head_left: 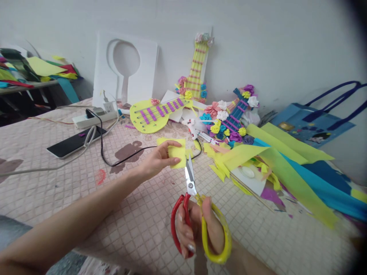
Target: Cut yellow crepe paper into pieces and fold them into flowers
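Observation:
My left hand [163,156] pinches a small piece of yellow crepe paper [178,156] between thumb and fingers, just over the table. In my right hand [197,225] are scissors [190,185] with one red and one yellow handle loop, fingers through both. Their blades point away from me, a little apart, with the tips close to the paper's lower right edge. Whether the blades touch the paper I cannot tell. Small yellow scraps lie just beyond it.
A white glue gun [191,128] with a black cord lies ahead, near a yellow paper guitar [151,116]. Crepe paper strips [246,154] spread to the right, before a blue bag [312,122]. A phone [76,141] and power strip [94,119] are at left.

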Motion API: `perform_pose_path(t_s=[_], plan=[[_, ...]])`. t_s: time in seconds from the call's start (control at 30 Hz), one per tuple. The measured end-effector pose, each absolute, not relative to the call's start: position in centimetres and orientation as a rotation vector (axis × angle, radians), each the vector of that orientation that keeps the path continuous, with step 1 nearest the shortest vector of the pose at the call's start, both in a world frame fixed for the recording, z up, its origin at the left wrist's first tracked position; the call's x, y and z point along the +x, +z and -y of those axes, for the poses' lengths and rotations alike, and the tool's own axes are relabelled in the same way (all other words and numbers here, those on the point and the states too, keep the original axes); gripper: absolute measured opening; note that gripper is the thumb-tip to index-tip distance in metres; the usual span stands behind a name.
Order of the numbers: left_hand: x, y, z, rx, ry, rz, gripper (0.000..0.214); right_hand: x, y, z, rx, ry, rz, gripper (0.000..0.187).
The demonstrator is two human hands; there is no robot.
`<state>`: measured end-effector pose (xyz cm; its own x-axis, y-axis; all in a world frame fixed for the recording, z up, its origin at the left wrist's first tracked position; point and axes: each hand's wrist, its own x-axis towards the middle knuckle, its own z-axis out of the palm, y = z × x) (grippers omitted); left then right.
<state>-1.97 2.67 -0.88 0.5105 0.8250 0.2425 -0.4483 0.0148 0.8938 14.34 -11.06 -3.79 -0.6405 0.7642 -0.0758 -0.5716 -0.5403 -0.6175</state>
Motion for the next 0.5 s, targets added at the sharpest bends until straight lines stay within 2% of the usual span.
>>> perform_pose_path(t_s=[0.5], plan=[[-2.05,-0.86,-2.29,1.268,1.054,-0.521,0.017,14.45,-3.47,10.98,-0.394,2.187,0.757,0.065]])
